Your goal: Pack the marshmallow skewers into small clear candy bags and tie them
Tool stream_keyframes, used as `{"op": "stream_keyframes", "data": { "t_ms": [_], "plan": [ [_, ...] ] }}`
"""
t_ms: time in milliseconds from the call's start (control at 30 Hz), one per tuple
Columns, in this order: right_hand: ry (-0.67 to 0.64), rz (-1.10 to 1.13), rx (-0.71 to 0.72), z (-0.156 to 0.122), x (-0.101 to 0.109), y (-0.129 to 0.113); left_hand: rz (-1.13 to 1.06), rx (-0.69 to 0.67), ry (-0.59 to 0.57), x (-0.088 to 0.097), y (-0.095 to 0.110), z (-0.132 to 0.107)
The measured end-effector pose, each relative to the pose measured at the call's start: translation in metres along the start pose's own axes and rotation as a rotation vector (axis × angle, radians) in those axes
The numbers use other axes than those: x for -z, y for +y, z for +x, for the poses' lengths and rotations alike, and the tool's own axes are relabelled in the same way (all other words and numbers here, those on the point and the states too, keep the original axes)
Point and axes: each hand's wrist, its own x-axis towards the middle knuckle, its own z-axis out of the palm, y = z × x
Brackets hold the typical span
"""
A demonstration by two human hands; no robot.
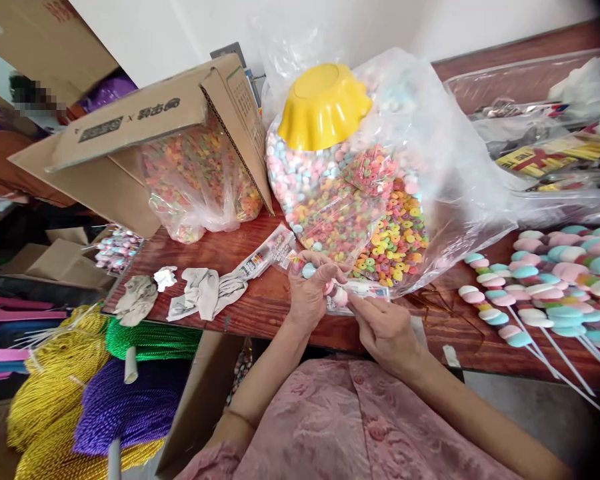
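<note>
While the table (220,251) bears a big bag (455,153) and, to the right, a heap of loaded skewers (570,280) judged finished, one more seems in progress. Right hand (387,331) is pinched closed at the near end of a row of sweets (339,297); left hand (310,288), fingers curled nearly closed, wraps the rest just in front of the bag, what runs through it being hidden. Row judged only part-threaded; loose rings (400,230) in the bag suggest plenty of stock unused

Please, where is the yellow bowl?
The bowl sits upside down on the candy bag, upper middle of the head view, right of the open box.
</note>
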Motion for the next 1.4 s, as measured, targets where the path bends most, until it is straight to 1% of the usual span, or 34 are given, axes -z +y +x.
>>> {"op": "stream_keyframes", "data": {
  "t_ms": [33,67,133,200,267,333,367,467,500,533,567,600,633,667,733,767,833,967,1033,1067,1167,1300,1400],
  "plan": [
    [0.022,-0.065,0.047,0.0,-0.001,0.003,-0.015,0.044,0.0,0.001,-0.001,-0.001],
    [0.039,-0.096,0.064,0.001,-0.002,0.005,-0.04,0.103,-0.007,0.002,-0.001,-0.001],
    [0.074,-0.072,0.041,0.003,-0.003,0.01,-0.1,0.225,-0.027,0.007,-0.001,0.0],
    [0.095,0.035,-0.039,0.004,-0.002,0.013,-0.147,0.309,-0.037,0.011,-0.001,0.0],
    [0.083,0.192,-0.156,0.005,-0.002,0.011,-0.151,0.337,-0.027,0.013,-0.003,-0.001],
    [0.023,0.388,-0.304,0.006,-0.004,0.006,-0.13,0.322,-0.015,0.013,-0.005,-0.003],
    [-0.036,0.504,-0.384,0.006,-0.005,0.002,-0.116,0.305,-0.012,0.012,-0.007,-0.004],
    [-0.275,0.841,-0.599,0.007,-0.009,-0.006,-0.106,0.295,-0.033,0.013,-0.011,-0.007],
    [-0.321,0.898,-0.636,0.007,-0.009,-0.006,-0.12,0.317,-0.052,0.014,-0.011,-0.008],
    [-0.325,0.901,-0.641,0.006,-0.008,-0.005,-0.142,0.351,-0.079,0.017,-0.011,-0.008],
    [-0.282,0.842,-0.609,0.005,-0.006,-0.002,-0.17,0.388,-0.111,0.019,-0.011,-0.008],
    [-0.212,0.724,-0.539,0.004,-0.004,0.002,-0.201,0.418,-0.138,0.022,-0.01,-0.008],
    [-0.131,0.564,-0.437,0.002,-0.001,0.007,-0.232,0.429,-0.151,0.025,-0.009,-0.008],
    [-0.061,0.386,-0.32,0.0,0.002,0.012,-0.261,0.423,-0.138,0.027,-0.007,-0.007],
    [0.02,0.08,-0.104,-0.003,0.006,0.019,-0.322,0.379,-0.037,0.028,-0.004,-0.004],
    [0.038,-0.017,-0.024,-0.005,0.007,0.021,-0.355,0.362,0.026,0.027,-0.003,-0.002],
    [0.06,-0.091,0.056,-0.006,0.007,0.02,-0.427,0.364,0.126,0.024,-0.001,0.001],
    [0.093,-0.081,0.089,-0.007,0.003,0.013,-0.575,0.4,0.263,0.016,0.001,0.004],
    [0.096,-0.124,0.128,-0.008,0.0,0.01,-0.612,0.396,0.326,0.015,0.001,0.005],
    [0.097,-0.148,0.147,-0.009,-0.001,0.01,-0.618,0.393,0.339,0.014,0.001,0.005],
    [0.104,-0.14,0.144,-0.012,-0.004,0.011,-0.585,0.374,0.314,0.016,-0.002,0.003],
    [0.132,-0.053,0.077,-0.013,-0.002,0.015,-0.445,0.332,0.227,0.023,-0.008,-0.002],
    [0.168,-0.062,0.085,-0.013,0.0,0.016,-0.409,0.337,0.199,0.027,-0.012,-0.004]
  ]
}}
